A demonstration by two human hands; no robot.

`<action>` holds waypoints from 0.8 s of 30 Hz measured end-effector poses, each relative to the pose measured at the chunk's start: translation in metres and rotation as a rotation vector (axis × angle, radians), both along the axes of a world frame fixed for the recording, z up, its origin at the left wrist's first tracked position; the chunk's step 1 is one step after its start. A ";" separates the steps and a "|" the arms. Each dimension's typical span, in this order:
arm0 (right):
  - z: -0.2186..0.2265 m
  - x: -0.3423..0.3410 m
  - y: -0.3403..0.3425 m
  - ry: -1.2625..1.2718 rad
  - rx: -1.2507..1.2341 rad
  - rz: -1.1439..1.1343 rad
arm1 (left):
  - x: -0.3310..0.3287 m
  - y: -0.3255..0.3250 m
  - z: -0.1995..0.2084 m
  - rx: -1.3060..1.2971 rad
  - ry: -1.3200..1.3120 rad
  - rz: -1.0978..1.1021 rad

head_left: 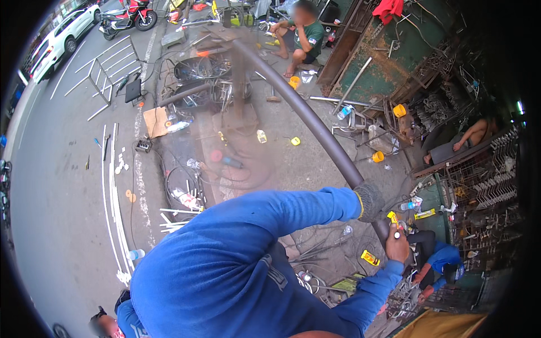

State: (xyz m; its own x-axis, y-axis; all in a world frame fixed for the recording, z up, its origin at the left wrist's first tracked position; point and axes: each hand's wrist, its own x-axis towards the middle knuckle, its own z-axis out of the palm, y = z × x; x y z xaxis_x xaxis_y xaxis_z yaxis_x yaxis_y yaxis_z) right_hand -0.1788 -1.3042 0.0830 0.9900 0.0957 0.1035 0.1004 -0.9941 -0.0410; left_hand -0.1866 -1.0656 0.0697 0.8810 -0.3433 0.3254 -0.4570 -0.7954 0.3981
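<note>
A long dark metal pipe (pixel 318 127) runs from the upper middle down toward my hands. My left hand (pixel 369 201), in a grey knitted glove with a yellow cuff, is closed around its lower part. Just below, beside the pipe's near end, my bare right hand (pixel 397 246) is closed with a small yellow item (pixel 393 217) at its fingertips. A short white-tipped stick (pixel 397 235) also shows in those fingers; its kind is unclear. The pipe's far end lies by an upright metal post (pixel 239 79). My sleeved arm and torso hide much of the ground below.
Several yellow cups (pixel 378 156), a yellow tape measure (pixel 296 141) and an angle grinder (pixel 228 160) lie about. White tubes (pixel 114 197) and a white metal frame (pixel 108 73) are at left. A person in green (pixel 307 39) sits ahead; another in blue (pixel 445 262) crouches at right.
</note>
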 end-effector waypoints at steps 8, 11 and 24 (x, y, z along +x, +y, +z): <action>-0.003 -0.005 -0.006 -0.025 0.034 -0.106 | 0.015 -0.022 0.001 0.167 0.152 0.001; -0.010 -0.004 -0.006 -0.029 0.077 -0.105 | 0.014 -0.022 0.000 0.113 0.148 0.010; 0.011 -0.068 -0.001 -0.009 0.016 -0.241 | -0.064 -0.008 0.004 0.197 0.009 -0.027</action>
